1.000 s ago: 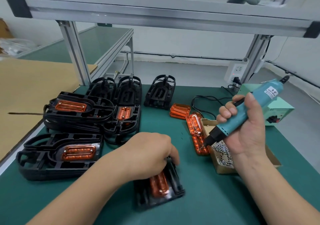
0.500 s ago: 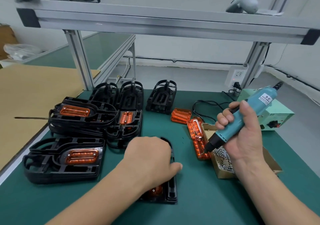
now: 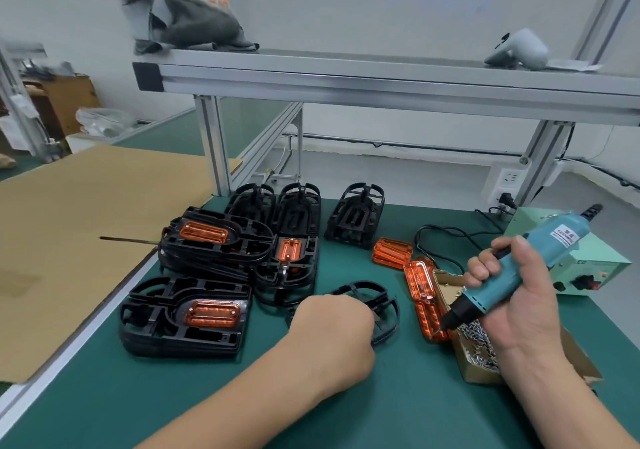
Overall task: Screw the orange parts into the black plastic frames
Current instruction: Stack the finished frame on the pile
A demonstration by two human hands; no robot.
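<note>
The left hand (image 3: pixel 332 327) hides its own fingers and most of the black frame (image 3: pixel 395 312).

Very little legible. On the teal screwdriver (image 3: pixel 554 241), near its upper end, a white label with two short lines of dark print, too blurred to make out as words or numbers. Just behind the screwdriver, on the front face of the pale green power box (image 3: pixel 602 265), a few small dark letters that look to end in "ED", with the start cut off by the screwdriver's body. Elsewhere around the screwdriver, no print sharp enough to read.
</note>
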